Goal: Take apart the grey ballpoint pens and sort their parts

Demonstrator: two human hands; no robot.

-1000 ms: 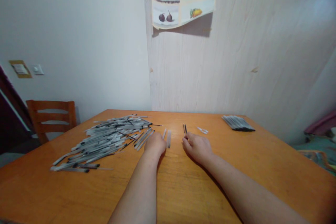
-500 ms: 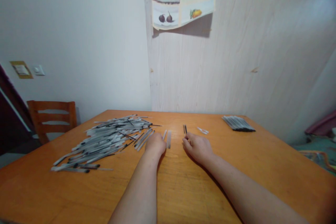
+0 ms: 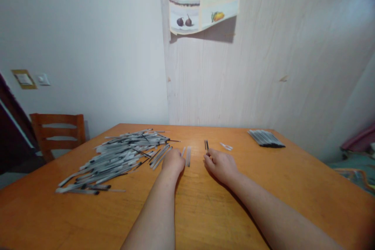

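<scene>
My left hand (image 3: 173, 161) rests on the table with its fingers curled. A slim translucent pen tube (image 3: 183, 150) sticks out from under its fingertips. Just to the right lie two more translucent pen tubes (image 3: 188, 157), side by side. My right hand (image 3: 220, 164) is closed in a pinch at the lower end of a thin black stick (image 3: 207, 144). Another black stick (image 3: 205, 144) lies beside that one. Past my right knuckles are small white pieces (image 3: 226, 147). Left of my left hand spreads a large loose pile of translucent tubes (image 3: 123, 154) with dark ends.
A neat row of similar tubes with black ends (image 3: 266, 138) lies at the table's far right. The wooden table (image 3: 202, 211) reaches the wall, where a fruit picture sheet (image 3: 202, 4) hangs. A wooden chair (image 3: 61, 130) stands at the left.
The view has tilted very slightly. Both hands and the things on the table stay practically where they were.
</scene>
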